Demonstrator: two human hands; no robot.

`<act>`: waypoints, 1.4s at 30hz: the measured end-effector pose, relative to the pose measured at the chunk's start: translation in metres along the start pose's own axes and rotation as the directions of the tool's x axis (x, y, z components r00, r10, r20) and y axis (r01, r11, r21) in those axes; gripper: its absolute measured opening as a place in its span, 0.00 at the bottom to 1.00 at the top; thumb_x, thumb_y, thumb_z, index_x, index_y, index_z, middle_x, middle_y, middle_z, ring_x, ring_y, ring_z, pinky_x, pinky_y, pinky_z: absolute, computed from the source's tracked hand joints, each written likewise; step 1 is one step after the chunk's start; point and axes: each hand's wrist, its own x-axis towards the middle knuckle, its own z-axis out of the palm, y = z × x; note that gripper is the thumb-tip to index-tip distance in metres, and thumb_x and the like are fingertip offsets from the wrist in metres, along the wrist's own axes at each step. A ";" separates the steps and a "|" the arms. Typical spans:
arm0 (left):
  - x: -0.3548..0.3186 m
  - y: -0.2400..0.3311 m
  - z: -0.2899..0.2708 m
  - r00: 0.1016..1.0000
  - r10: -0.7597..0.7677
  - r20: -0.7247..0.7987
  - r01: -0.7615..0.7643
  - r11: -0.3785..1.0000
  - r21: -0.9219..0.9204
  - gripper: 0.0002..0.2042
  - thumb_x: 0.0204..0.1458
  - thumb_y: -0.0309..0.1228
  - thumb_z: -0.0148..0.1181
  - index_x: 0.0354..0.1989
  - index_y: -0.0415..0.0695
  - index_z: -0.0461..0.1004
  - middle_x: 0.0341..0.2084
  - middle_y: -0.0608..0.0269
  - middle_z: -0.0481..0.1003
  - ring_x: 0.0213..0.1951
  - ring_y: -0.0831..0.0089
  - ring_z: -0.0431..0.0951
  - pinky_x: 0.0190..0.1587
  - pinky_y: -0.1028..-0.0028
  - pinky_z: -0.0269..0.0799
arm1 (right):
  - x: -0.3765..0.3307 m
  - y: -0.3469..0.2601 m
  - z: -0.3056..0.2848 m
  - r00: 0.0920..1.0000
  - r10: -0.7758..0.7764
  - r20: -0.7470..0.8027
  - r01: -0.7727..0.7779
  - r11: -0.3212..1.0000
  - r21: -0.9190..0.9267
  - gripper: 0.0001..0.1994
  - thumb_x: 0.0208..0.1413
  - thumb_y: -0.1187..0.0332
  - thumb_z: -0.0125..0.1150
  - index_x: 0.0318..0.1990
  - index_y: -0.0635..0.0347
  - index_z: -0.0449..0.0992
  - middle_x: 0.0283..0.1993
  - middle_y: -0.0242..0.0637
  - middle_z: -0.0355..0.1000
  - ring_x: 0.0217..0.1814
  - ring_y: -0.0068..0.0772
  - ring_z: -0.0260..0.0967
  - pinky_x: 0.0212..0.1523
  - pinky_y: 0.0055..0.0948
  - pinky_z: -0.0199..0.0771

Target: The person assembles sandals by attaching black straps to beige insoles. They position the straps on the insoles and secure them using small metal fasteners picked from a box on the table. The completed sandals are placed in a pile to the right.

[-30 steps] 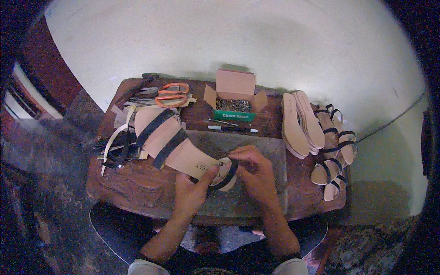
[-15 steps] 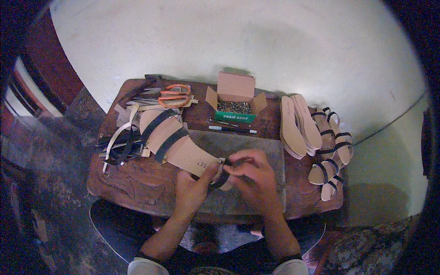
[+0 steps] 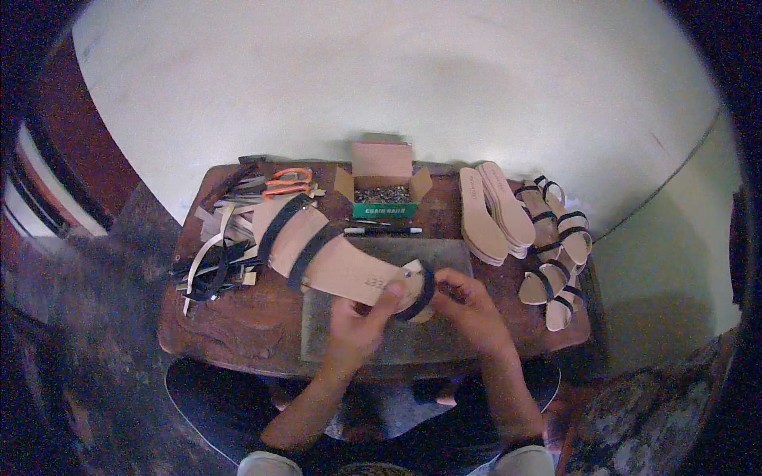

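A beige sandal (image 3: 349,268) with two dark bands across its front lies slantwise over the table, its toe pointing far left. My left hand (image 3: 355,325) grips it near the heel, thumb on top and fingers underneath. A dark strap (image 3: 428,287) loops around the heel end, with a small metal fastening beside it. Closed on the outer edge of this strap are the curled fingers of my right hand (image 3: 474,311); their tips are partly hidden.
On the wooden table (image 3: 238,329) are a grey mat (image 3: 321,337), an open nail box (image 3: 385,210), a pen (image 3: 383,231), orange-handled scissors (image 3: 287,184) and a pile of strips (image 3: 218,230). Stacked soles (image 3: 480,218) and several strapped sandals (image 3: 573,238) lie at right.
The heel end of the sandal has shifted right with both hands. My right hand has moved from over the strap to its outer side, uncovering the heel and fastening. The view has shifted slightly.
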 end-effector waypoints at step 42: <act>0.028 -0.030 -0.029 0.990 0.057 -0.127 -0.085 0.971 -0.221 0.03 0.54 0.24 0.57 0.36 0.40 0.73 0.33 0.64 0.75 0.36 0.76 0.75 0.42 0.76 0.69 | -0.047 -0.015 -0.099 0.964 -0.162 -0.213 0.109 0.965 -0.240 0.21 0.49 0.73 0.64 0.53 0.62 0.70 0.48 0.33 0.71 0.50 0.24 0.67 0.51 0.25 0.66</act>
